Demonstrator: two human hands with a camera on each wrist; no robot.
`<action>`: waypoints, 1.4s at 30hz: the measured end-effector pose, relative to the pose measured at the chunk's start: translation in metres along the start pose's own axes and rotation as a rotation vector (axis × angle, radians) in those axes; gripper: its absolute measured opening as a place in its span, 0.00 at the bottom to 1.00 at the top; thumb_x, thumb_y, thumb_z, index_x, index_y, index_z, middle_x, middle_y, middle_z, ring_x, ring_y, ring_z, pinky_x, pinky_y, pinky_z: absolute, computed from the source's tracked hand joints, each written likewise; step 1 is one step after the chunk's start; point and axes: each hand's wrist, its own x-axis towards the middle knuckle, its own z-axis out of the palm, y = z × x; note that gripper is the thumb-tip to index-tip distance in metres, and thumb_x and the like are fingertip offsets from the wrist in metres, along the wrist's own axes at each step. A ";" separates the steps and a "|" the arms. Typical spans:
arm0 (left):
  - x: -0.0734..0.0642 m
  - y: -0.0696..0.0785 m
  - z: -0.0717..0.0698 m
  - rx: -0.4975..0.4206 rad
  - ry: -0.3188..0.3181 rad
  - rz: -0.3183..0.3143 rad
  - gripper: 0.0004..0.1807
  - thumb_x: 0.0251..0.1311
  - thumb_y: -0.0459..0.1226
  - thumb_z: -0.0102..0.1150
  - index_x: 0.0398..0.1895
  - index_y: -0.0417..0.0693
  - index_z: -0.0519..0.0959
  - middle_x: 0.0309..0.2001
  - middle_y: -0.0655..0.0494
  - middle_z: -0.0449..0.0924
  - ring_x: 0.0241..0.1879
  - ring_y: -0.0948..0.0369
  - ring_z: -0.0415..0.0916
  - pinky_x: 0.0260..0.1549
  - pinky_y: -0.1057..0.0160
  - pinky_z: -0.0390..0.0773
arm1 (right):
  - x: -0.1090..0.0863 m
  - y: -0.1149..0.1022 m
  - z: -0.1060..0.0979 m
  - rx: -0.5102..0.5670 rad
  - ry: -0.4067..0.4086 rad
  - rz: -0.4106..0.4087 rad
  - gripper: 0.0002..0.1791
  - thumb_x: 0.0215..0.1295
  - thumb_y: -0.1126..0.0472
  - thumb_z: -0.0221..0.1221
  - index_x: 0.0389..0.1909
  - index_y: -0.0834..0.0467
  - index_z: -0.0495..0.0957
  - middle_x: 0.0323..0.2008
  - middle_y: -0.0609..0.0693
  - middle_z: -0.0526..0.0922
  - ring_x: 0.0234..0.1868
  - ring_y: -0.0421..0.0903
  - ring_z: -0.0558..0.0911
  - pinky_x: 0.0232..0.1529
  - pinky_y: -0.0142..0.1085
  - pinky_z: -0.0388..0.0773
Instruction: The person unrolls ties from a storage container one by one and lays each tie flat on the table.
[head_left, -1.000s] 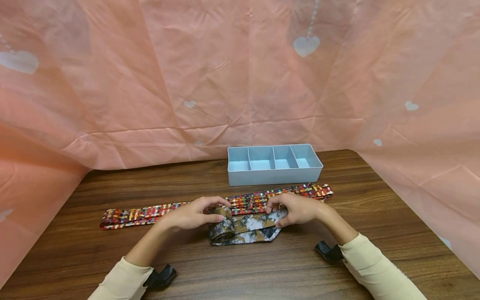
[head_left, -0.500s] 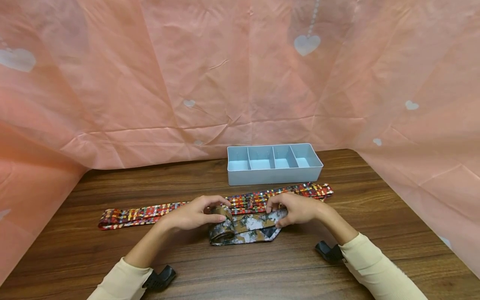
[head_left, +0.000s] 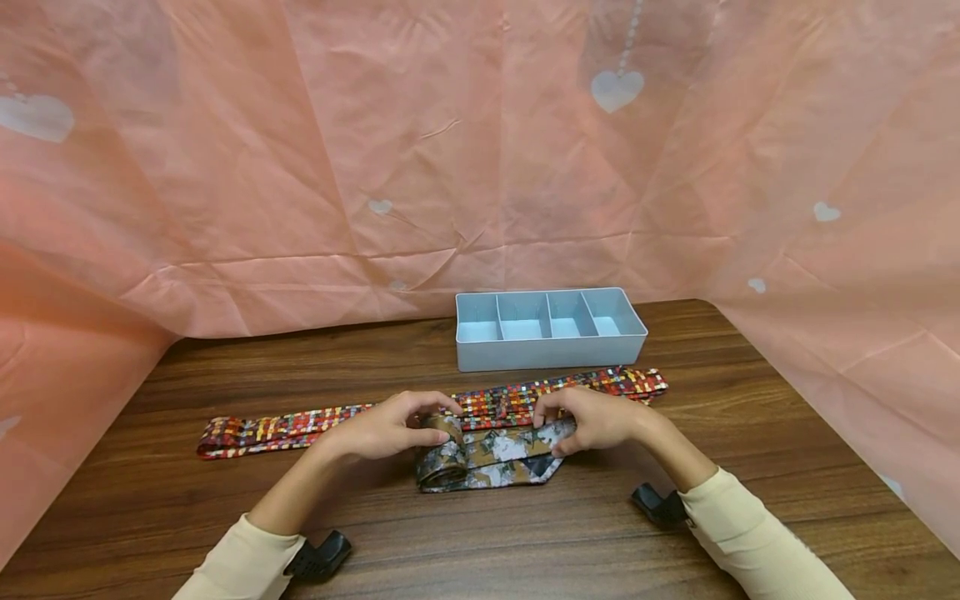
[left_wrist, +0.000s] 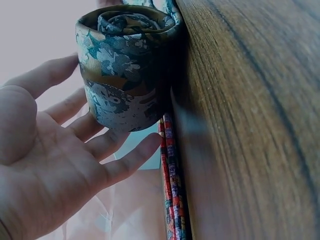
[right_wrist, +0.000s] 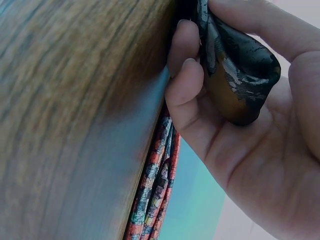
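Observation:
A brown, grey and white floral necktie lies across the middle of the table, its left part wound into a coil. With thumb and fingers on either side, my left hand holds that coil. The left wrist view shows the coil standing on edge, its spiral visible at the top. At the tie's other end, my right hand pinches the folded fabric. The right wrist view shows this folded end bulging between thumb and curled fingers. Under the coil, the wide pointed tip extends rightward on the wood.
Behind both hands a red multicoloured checked necktie stretches folded across the table. A light blue box with several compartments stands farther back. Pink cloth hangs around the wooden table. Black wrist devices sit below both hands.

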 end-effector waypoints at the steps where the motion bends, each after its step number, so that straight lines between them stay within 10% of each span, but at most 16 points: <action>1: 0.000 0.000 0.000 -0.002 -0.001 0.000 0.20 0.72 0.36 0.60 0.63 0.35 0.76 0.51 0.49 0.84 0.44 0.64 0.76 0.45 0.62 0.75 | 0.000 0.000 0.000 -0.001 0.001 0.002 0.15 0.59 0.66 0.72 0.45 0.59 0.79 0.39 0.46 0.80 0.40 0.40 0.76 0.45 0.39 0.77; 14: -0.001 -0.002 -0.001 0.011 0.001 0.031 0.19 0.70 0.32 0.61 0.61 0.35 0.77 0.34 0.60 0.73 0.30 0.66 0.64 0.34 0.64 0.68 | 0.000 0.001 0.001 -0.009 0.002 0.006 0.15 0.59 0.66 0.72 0.45 0.59 0.79 0.40 0.46 0.80 0.40 0.40 0.76 0.45 0.37 0.76; 42: -0.002 -0.004 -0.004 0.012 -0.004 0.027 0.18 0.71 0.35 0.63 0.60 0.36 0.78 0.33 0.61 0.77 0.31 0.64 0.68 0.36 0.64 0.70 | 0.002 0.001 0.001 -0.013 -0.008 0.000 0.15 0.59 0.66 0.71 0.45 0.60 0.79 0.38 0.46 0.80 0.39 0.40 0.75 0.43 0.38 0.76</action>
